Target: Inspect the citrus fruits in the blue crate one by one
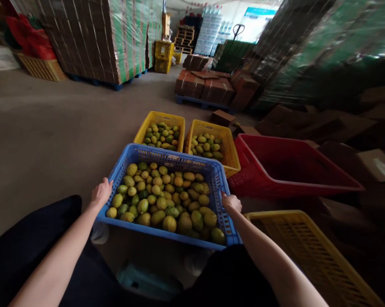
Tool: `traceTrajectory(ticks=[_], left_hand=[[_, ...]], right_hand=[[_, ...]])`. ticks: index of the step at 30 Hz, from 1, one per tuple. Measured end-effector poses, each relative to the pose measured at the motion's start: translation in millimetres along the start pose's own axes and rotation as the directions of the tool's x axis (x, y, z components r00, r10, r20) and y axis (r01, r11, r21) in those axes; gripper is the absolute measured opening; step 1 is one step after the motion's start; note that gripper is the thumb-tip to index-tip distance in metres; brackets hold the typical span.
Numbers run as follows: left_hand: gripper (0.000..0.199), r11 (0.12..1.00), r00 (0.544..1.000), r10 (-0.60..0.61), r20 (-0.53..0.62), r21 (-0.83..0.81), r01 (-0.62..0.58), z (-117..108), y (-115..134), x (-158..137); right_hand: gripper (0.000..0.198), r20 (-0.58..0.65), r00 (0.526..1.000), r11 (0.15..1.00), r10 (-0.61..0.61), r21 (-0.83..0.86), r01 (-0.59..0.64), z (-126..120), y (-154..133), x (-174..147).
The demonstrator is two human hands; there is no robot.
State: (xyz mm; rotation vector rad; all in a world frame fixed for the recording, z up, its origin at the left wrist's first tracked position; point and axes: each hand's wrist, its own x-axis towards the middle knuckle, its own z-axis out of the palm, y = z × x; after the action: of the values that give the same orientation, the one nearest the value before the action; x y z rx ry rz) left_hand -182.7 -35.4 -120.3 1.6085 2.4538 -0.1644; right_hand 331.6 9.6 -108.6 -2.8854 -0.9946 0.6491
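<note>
In front of me is a blue plastic crate (167, 235), with many yellow-green lemons (160, 202) spread over its bottom. My left hand (102, 192) is closed around the crate's left side, and my right hand (231, 202) grips its right side; the fingertips of both are hidden by the crate wall. Just beyond its far edge stand two yellow crates, one on the left (138, 131) and one on the right (232, 155), each holding more of the same fruit. Whether the blue crate rests on something or is lifted, I cannot tell.
To the right are a big red bin (243, 170) and a yellow crate (320, 256). Loose cardboard (333, 123) lies beyond. Wrapped pallet stacks (93, 42) and cartons on a blue pallet (202, 102) stand farther back. A light-blue object (147, 279) is between my legs.
</note>
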Motion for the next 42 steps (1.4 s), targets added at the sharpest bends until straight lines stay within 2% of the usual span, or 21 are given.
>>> traceTrajectory(ticks=[6, 11, 17, 21, 25, 29, 32, 34, 36, 38, 40, 42], left_hand=[[0.055, 1.0, 1.0, -0.012, -0.012, 0.018, 0.012, -1.2, -16.0, 8.6], [0.057, 1.0, 1.0, 0.0, -0.019, 0.024, 0.0, -0.2, -23.6, 18.5], [0.056, 0.996, 1.0, 0.003, -0.024, 0.085, -0.001, -10.4, -40.3, 23.8], [0.057, 0.993, 1.0, -0.02, -0.01, 0.113, 0.021, -18.4, -59.6, 34.1], [0.058, 0.992, 0.999, -0.027, -0.024, 0.119, 0.03, -22.7, -71.1, 47.8], [0.06, 0.998, 0.998, -0.058, 0.012, 0.038, 0.057, -23.4, -67.7, 51.6], [0.062, 0.994, 0.995, -0.096, -0.029, 0.045, 0.097, -31.9, -54.9, 40.3], [0.065, 0.992, 0.996, -0.065, -0.067, 0.103, 0.072, -46.4, -41.2, 25.9], [0.062, 0.986, 0.998, 0.062, -0.008, 0.158, -0.06, -67.5, -24.1, 8.6], [0.053, 0.961, 0.967, 0.193, 0.169, 0.165, -0.221, -90.5, -5.9, -7.8], [0.051, 0.947, 0.942, 0.267, 0.203, 0.127, -0.296, -108.9, 10.1, -20.7], [0.051, 0.914, 0.908, 0.381, 0.172, 0.08, -0.398, -117.8, 21.1, -29.8]], right_hand=[[0.058, 0.069, 0.997, 0.996, -0.026, 0.087, 0.02, 7.9, -1.0, -5.6], [0.058, 0.07, 0.997, 0.997, -0.035, 0.07, 0.03, 9.4, -6.3, -14.0], [0.054, 0.06, 0.998, 0.994, 0.037, 0.1, -0.043, 9.8, -36.5, -37.4], [0.04, 0.082, 0.996, 0.992, 0.039, 0.118, -0.049, 19.4, -54.9, -50.4], [0.04, 0.078, 0.996, 0.992, 0.031, 0.116, -0.04, 29.5, -61.8, -60.2], [0.039, 0.068, 0.997, 0.995, -0.019, 0.097, 0.012, 27.7, -63.8, -70.1], [0.053, 0.061, 0.995, 0.995, -0.084, 0.055, 0.081, 20.7, -66.6, -80.4], [0.062, 0.056, 0.984, 0.985, -0.172, 0.016, 0.171, 14.9, -69.8, -89.2], [0.062, 0.074, 0.949, 0.951, -0.307, -0.019, 0.309, 9.1, -73.7, -100.4], [0.057, 0.131, 0.881, 0.886, -0.454, -0.043, 0.462, 4.5, -77.3, -114.6], [0.05, 0.221, 0.789, 0.801, -0.573, -0.051, 0.596, 1.6, -79.0, -132.2], [0.042, 0.341, 0.669, 0.703, -0.661, -0.029, 0.71, 0.1, -77.8, -151.7]])
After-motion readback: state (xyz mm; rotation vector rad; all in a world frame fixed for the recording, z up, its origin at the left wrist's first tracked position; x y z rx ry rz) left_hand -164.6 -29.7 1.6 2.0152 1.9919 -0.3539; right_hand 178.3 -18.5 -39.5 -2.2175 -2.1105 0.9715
